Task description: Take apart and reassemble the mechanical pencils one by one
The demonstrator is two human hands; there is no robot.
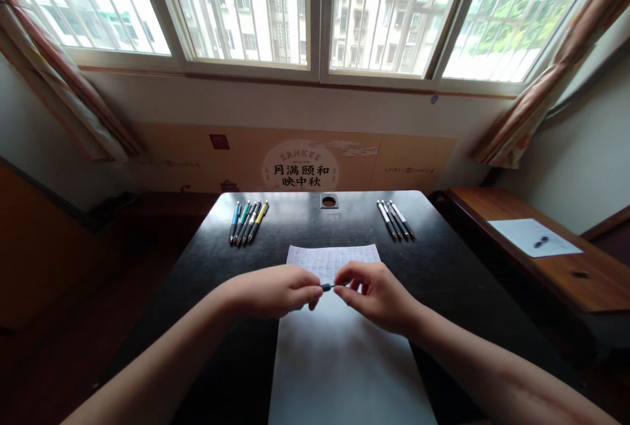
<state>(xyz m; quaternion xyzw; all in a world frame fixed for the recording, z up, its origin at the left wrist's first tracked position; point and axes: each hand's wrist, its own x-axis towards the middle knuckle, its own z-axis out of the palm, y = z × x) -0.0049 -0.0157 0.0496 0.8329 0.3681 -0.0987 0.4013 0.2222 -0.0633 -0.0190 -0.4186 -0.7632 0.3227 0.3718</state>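
Note:
Both hands meet over a white sheet of paper (339,353) on the dark table (207,267). My left hand (275,290) is closed around a pen (327,287), of which only a short dark tip shows between the hands. My right hand (374,294) pinches the pen's other end with thumb and forefinger. Most of the pen is hidden inside the left fist. The far part of the sheet carries fine printed text.
Several coloured pens (249,220) lie in a row at the table's far left, several dark and silver pens (395,219) at the far right. A round hole (329,201) sits at the far edge. A wooden bench with a paper (534,237) stands to the right.

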